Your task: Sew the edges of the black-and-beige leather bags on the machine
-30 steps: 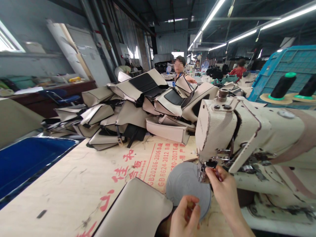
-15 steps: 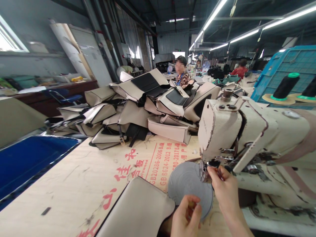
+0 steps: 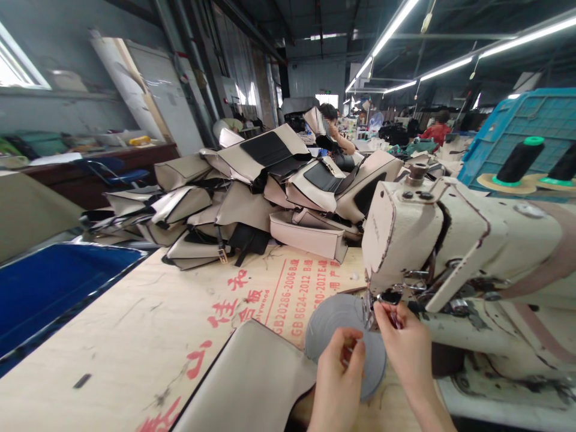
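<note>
My right hand (image 3: 402, 327) is at the needle end of the sewing machine (image 3: 396, 234), thumb and fingers pinched beside the presser foot; whatever they pinch is too small to make out. Lower and to the left, my left hand (image 3: 339, 369) hovers over the round grey disc (image 3: 328, 327), its fingers curled in a pinch. No thread can be made out between the two hands. A beige bag piece (image 3: 252, 378) with a dark edge lies on the table just left of my left hand, partly covered by it.
Beige and black bags (image 3: 243, 216) are heaped across the back of the plywood table (image 3: 121, 336). A blue bin (image 3: 67, 294) stands at the left. Black thread cones (image 3: 517, 162) and a blue crate (image 3: 540, 114) are behind the machine. A co-worker (image 3: 339, 135) is beyond the heap.
My left hand has risen slightly toward the needle area. My right hand has shifted a little left, still pinched. Behind the heap, the co-worker has lifted a beige piece.
</note>
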Demonstrator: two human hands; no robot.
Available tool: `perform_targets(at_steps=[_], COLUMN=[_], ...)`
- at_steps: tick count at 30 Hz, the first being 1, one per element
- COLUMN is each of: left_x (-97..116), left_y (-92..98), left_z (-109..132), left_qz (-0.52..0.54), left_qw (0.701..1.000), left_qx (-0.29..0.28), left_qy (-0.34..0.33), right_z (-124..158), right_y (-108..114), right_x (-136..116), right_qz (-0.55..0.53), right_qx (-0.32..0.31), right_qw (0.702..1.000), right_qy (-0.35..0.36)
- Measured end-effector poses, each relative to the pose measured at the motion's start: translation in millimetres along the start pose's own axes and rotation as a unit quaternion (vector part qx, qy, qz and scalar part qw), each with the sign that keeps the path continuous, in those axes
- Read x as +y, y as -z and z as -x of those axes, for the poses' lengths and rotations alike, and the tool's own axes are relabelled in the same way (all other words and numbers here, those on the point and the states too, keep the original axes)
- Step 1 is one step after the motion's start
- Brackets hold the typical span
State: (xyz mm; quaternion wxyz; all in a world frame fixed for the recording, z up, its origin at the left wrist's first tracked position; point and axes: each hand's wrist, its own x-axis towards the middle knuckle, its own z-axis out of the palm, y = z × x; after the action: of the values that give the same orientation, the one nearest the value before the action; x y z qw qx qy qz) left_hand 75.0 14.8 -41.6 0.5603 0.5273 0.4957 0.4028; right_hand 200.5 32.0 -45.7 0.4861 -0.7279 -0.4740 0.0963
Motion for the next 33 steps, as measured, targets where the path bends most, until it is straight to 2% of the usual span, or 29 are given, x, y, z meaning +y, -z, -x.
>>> perform_targets(at_steps=[4, 8, 12, 17, 19, 20, 22, 24, 25, 26, 28, 29, 30, 31, 33], left_x=[9, 17, 26, 33, 34, 34, 33, 32, 32, 32, 34, 35, 36, 36, 35], left_y=[-2.6, -1.8, 0.8, 4.9, 6.6, 7.8, 11.8, 18.8, 23.6, 29.3, 42.7, 49.7, 56.2, 61.7, 68.3], left_z=[-23, -48, -63, -63, -60, -59, -58, -58, -58, -58, -57, -56, -54, -52, -47], left_qz=[-0.070, -0.179, -0.283, -0.465, -0.482, -0.466, -0.375, -0.190, -0.063, 0.074, 0.309, 0.379, 0.409, 0.400, 0.282], left_qw=[0.996, 0.971, 0.930, 0.844, 0.835, 0.848, 0.903, 0.969, 0.988, 0.990, 0.946, 0.921, 0.909, 0.913, 0.956], left_qx=[0.015, 0.042, -0.029, -0.102, -0.093, -0.073, -0.008, 0.061, 0.083, 0.094, 0.095, 0.088, 0.081, 0.079, 0.087], left_qy=[-0.050, -0.151, -0.235, -0.247, -0.247, -0.241, -0.207, -0.144, -0.110, -0.078, -0.032, -0.019, -0.009, -0.002, -0.002], right_z=[-1, -4, -7, -9, -6, -4, 3, 11, 15, 20, 28, 33, 38, 44, 56], right_y=[3, 4, 2, 2, 5, 7, 12, 16, 18, 20, 22, 24, 25, 26, 28], right_x=[4, 7, 10, 10, 9, 8, 8, 10, 12, 14, 21, 24, 28, 32, 37], right_qz=[0.029, 0.030, 0.040, 0.044, 0.022, 0.003, -0.041, -0.066, -0.069, -0.070, -0.077, -0.084, -0.091, -0.098, -0.110], right_qx=[-0.006, -0.007, -0.008, -0.025, -0.045, -0.057, -0.070, -0.067, -0.065, -0.061, -0.055, -0.051, -0.050, -0.049, -0.050], right_qw=[0.999, 0.998, 0.997, 0.996, 0.998, 0.998, 0.996, 0.995, 0.995, 0.995, 0.994, 0.993, 0.992, 0.992, 0.992], right_qy=[0.041, 0.062, 0.071, 0.068, 0.049, 0.039, 0.024, 0.017, 0.019, 0.024, 0.046, 0.058, 0.066, 0.066, 0.036])
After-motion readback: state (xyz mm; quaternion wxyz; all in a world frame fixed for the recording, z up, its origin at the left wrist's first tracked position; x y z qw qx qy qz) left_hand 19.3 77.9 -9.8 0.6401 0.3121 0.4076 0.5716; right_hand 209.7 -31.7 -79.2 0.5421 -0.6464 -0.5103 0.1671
